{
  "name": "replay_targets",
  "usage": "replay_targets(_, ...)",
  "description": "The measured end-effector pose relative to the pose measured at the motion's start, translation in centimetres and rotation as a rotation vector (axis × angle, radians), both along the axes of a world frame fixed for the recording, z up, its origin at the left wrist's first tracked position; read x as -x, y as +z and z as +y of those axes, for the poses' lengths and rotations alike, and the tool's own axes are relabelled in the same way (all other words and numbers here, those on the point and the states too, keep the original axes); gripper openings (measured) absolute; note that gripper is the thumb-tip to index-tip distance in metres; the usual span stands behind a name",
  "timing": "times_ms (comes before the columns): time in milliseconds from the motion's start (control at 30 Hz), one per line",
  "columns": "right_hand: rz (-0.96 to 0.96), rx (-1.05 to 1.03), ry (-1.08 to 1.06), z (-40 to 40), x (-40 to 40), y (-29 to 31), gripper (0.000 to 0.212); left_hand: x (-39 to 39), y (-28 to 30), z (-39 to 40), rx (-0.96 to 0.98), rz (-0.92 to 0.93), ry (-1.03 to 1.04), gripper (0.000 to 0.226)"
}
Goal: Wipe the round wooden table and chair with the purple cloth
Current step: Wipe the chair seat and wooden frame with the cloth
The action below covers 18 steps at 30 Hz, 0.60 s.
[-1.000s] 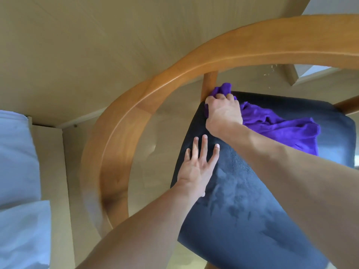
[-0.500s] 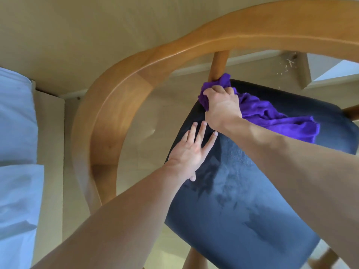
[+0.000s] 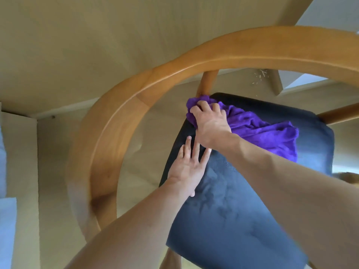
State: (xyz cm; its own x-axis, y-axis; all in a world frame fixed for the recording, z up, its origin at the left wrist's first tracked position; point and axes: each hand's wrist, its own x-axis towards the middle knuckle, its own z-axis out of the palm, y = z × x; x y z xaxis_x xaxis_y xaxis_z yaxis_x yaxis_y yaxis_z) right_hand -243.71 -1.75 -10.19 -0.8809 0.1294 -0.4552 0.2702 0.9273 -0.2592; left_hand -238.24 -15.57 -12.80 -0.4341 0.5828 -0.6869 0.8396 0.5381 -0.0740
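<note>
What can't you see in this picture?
Head view only:
- Chair legs: cut off by the bottom edge and hidden under the seat.
- Cloth: its near corner is hidden under the right hand.
- Backrest lower left: blurred.
- Specks on the floor: too small to identify.
- Left hand palm: faces the seat.

Pale wood floor [image 3: 77, 45] under everything. White bedding [image 3: 6, 230] at left edge, beside a beige panel [image 3: 19, 152]. Small light debris [image 3: 259, 75] on floor, upper right. White wall [image 3: 330, 12] top right corner.
</note>
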Motion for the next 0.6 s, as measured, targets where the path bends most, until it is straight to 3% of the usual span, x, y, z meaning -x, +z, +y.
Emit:
replay_targets(100, 0.021, 0.011, 0.008, -1.5, 0.3, 0.2, 0.052, 0.0, 0.4, 0.3, -0.002, 0.0, -0.008, 0.153)
replay_targets(200, -0.049, 0.218, -0.019, -0.7, 0.9, 1.4, 0.03, -0.5, 0.9, 0.3, -0.04, 0.002, 0.027, 0.13)
replay_targets(300, -0.132, 0.328, -0.115, 0.1, 0.9, 2.7, 0.022, -1.0, 1.5, 0.1, -0.126, -0.013, 0.101, 0.105)
replay_targets(367, 0.002, 0.343, -0.281, 0.6, 0.5, 2.9, 0.026, -1.5, 1.9, -0.4, -0.193, -0.068, 0.116, 0.102)
replay_targets(467, 0.22, 0.266, -0.437, 0.3, 0.6, 2.4, 0.044, -3.0, 2.6, -1.8, -0.161, -0.175, 0.128, 0.12)
replay_targets(600, 0.031, 0.182, -0.332, -2.0, 0.7, 0.8, 0.063, -4.0, 2.2, -2.5, -0.093, -0.235, 0.189, 0.128)
